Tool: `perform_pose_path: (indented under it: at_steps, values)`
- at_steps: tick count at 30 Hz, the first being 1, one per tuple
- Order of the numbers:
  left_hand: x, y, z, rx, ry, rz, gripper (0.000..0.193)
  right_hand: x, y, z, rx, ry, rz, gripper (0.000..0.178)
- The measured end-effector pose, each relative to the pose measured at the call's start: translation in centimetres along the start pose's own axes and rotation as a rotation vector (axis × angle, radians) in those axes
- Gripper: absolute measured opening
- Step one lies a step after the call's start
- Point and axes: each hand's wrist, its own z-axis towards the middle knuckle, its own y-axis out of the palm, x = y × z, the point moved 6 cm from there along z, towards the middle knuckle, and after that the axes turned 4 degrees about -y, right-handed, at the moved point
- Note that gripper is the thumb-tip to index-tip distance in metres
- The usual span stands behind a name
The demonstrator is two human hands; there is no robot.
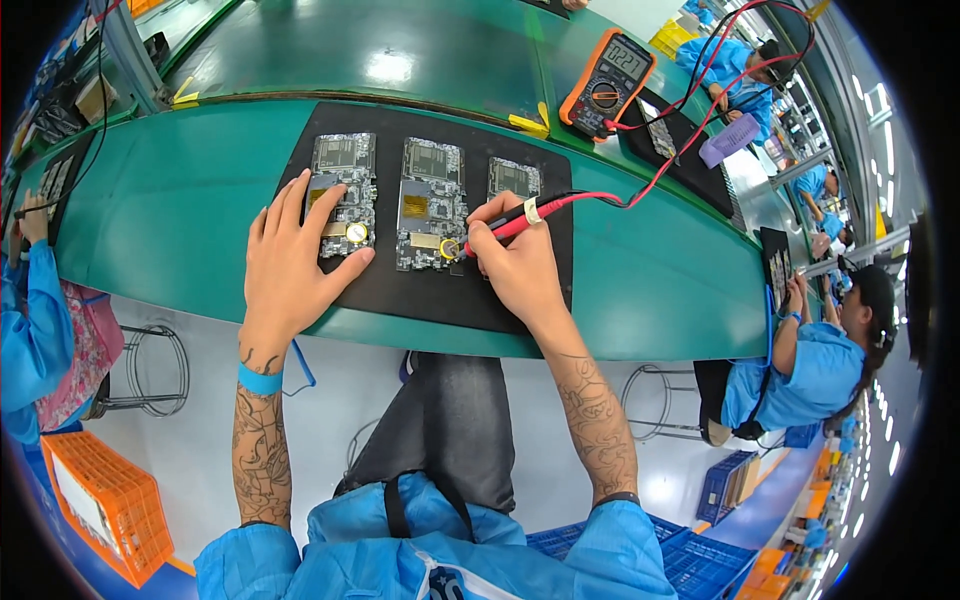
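Note:
Three circuit boards lie in a row on a black mat (440, 300): the left board (345, 152), the middle board (433, 160) and the right board (515, 177). My left hand (283, 265) rests open, fingers spread, over the left board's left side; its thumb is near a round coin cell (356, 232). In my right hand (520, 270) are red and black test probes (515, 224), pinched together like a pen. Their tips are at the round coin cell (449, 248) of the middle board; exact contact is too small to tell. My right hand partly hides the right board.
An orange multimeter (607, 85) with a lit display stands beyond the mat, and its red and black leads (665, 160) loop to the right. Behind the green bench (640, 290) runs a green conveyor (300, 50). Co-workers in blue sit at both sides. Orange crate (110, 505) lower left.

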Motion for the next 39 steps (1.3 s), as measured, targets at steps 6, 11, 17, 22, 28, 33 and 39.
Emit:
perform_pose_path:
  at_steps: [6,11,17,22,28,33,39]
  values:
    - [-0.1,0.0,0.1,-0.004,0.001,-0.001,0.064,0.0,0.0,0.2,-0.007,0.008,0.002,0.014]
    - [-0.1,0.1,0.0,-0.003,0.007,-0.005,0.064,-0.2,0.0,0.1,-0.014,0.014,0.013,0.014]
    - [-0.1,-0.1,-0.1,-0.002,-0.003,0.003,0.067,-0.3,0.0,0.0,-0.027,0.021,-0.013,0.013]
    - [-0.2,-0.5,-0.1,-0.008,-0.007,-0.005,0.069,-0.1,0.8,0.4,0.01,-0.05,0.066,0.011]
    - [-0.1,0.0,0.0,0.023,0.006,-0.029,0.072,-2.7,4.1,1.8,-0.059,-0.108,0.171,0.011]
    - [-0.5,0.0,0.0,0.014,0.006,-0.045,0.073,-2.5,7.8,2.8,-0.143,-0.112,0.145,0.015]
    - [-0.9,0.0,-0.1,0.021,0.002,-0.058,0.073,-2.8,8.2,3.0,-0.115,-0.088,0.064,0.014]
